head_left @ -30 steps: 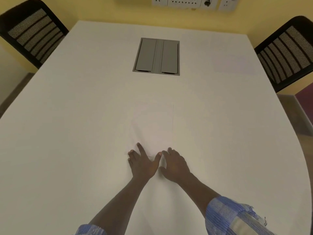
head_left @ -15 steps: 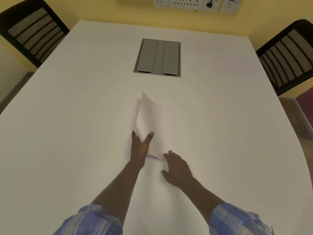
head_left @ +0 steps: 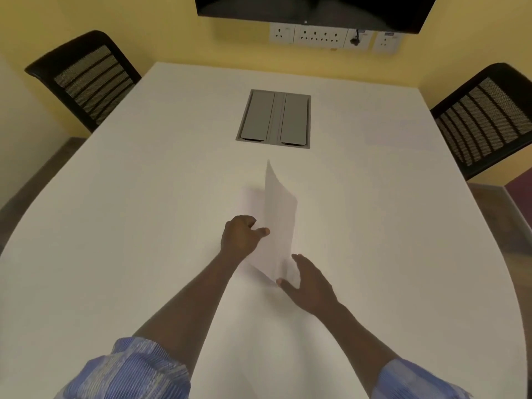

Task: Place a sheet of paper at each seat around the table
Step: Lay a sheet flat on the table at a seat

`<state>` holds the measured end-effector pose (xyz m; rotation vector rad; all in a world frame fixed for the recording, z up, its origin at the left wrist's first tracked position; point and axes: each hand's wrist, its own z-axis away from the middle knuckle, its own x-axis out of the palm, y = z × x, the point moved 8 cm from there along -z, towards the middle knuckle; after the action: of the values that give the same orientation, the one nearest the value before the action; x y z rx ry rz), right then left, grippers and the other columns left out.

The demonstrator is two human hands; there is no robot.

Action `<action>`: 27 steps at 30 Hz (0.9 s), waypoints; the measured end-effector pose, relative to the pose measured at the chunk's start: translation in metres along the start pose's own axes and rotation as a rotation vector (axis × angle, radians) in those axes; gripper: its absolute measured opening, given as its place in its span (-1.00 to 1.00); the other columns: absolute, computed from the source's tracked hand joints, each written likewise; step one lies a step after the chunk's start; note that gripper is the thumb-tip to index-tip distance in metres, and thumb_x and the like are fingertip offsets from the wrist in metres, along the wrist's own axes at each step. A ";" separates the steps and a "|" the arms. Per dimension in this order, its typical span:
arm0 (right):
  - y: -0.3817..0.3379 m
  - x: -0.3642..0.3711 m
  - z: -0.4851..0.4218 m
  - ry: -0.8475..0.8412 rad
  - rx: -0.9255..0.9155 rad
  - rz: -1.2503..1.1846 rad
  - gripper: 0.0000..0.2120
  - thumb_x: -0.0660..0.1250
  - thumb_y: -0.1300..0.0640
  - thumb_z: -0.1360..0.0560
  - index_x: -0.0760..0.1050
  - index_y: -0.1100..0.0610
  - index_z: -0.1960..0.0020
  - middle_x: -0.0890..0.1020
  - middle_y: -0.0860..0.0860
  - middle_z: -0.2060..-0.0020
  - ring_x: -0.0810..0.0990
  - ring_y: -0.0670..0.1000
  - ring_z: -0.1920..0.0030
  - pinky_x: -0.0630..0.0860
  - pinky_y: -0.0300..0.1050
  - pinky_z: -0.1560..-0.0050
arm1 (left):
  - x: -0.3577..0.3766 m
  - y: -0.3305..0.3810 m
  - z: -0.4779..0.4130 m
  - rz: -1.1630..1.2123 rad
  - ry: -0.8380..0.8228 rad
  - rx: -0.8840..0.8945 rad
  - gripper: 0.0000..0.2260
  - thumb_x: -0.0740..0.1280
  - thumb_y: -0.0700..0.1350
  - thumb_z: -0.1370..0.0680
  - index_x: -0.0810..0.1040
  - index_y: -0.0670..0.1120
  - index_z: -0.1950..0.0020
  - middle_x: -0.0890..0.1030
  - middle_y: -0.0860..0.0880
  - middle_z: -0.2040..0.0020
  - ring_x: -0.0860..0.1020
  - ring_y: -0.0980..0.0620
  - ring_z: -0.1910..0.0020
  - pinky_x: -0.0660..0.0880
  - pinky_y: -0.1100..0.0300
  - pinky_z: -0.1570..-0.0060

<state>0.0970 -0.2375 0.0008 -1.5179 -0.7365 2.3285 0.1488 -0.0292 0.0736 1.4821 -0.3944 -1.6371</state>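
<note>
My left hand (head_left: pixel 241 239) pinches a white sheet of paper (head_left: pixel 277 223) by its left edge and holds it raised and tilted above the white table (head_left: pixel 144 226), its far corner pointing up. My right hand (head_left: pixel 309 280) lies flat with fingers spread beside the sheet's near corner, resting on what looks like more white paper under it; the pale paper barely stands out from the tabletop. A faint sheet of paper (head_left: pixel 394 133) lies by the seat at the far right.
Two black mesh-back chairs stand at the far corners, one on the left (head_left: pixel 86 79) and one on the right (head_left: pixel 486 119). A grey cable hatch (head_left: pixel 275 118) sits in the table's middle. Wall sockets (head_left: pixel 319 37) and a dark screen (head_left: pixel 313 10) hang on the yellow wall.
Both hands first lay flat on the paper. The left hand then took hold of the top sheet and has lifted it higher, now more upright. The right hand stayed down.
</note>
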 end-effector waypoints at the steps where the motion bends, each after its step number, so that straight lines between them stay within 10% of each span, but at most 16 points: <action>1: -0.002 -0.008 0.008 0.016 0.013 -0.074 -0.16 0.29 -0.34 -0.50 0.12 0.03 -0.61 0.21 -0.04 -0.59 0.20 -0.02 -0.57 0.19 -0.06 -0.52 | -0.005 0.005 0.010 -0.045 -0.013 0.010 -0.54 0.52 0.00 -0.42 0.28 -0.14 0.39 0.29 -0.06 0.40 0.26 -0.05 0.38 0.16 0.11 0.33; 6: -0.004 -0.035 0.058 0.070 0.097 -0.483 -0.19 0.38 -0.36 -0.43 0.24 -0.05 -0.56 0.36 -0.10 -0.52 0.40 -0.04 -0.45 0.37 -0.05 -0.42 | -0.038 0.040 0.075 -0.240 -0.020 0.148 -0.79 0.46 0.03 -0.45 0.58 -0.07 0.27 0.58 0.02 0.35 0.56 -0.07 0.29 0.29 0.20 0.38; 18: -0.038 0.001 0.129 0.052 0.338 -1.154 -0.04 0.41 -0.40 -0.31 0.28 0.10 -0.52 0.51 0.08 -0.34 0.53 0.11 -0.29 0.48 0.14 -0.36 | -0.140 0.055 0.221 -0.509 0.060 0.360 -0.77 0.39 0.02 -0.51 0.45 0.03 0.30 0.53 0.06 0.30 0.49 -0.08 0.19 0.24 0.15 0.33; 27: -0.139 0.093 0.192 -0.143 0.308 -1.750 -0.34 0.49 -0.14 -0.39 0.44 0.17 -0.35 0.71 0.09 -0.12 0.68 0.13 -0.17 0.58 0.11 -0.16 | -0.266 -0.024 0.276 -0.478 0.132 0.417 -0.90 0.40 0.00 -0.52 0.59 0.02 0.16 0.62 0.01 0.20 0.49 -0.09 0.17 0.22 0.20 0.37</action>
<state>-0.1237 -0.1286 0.0669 -0.1466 -1.0037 1.0261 -0.1369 0.1014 0.2938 2.1107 -0.3374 -1.8839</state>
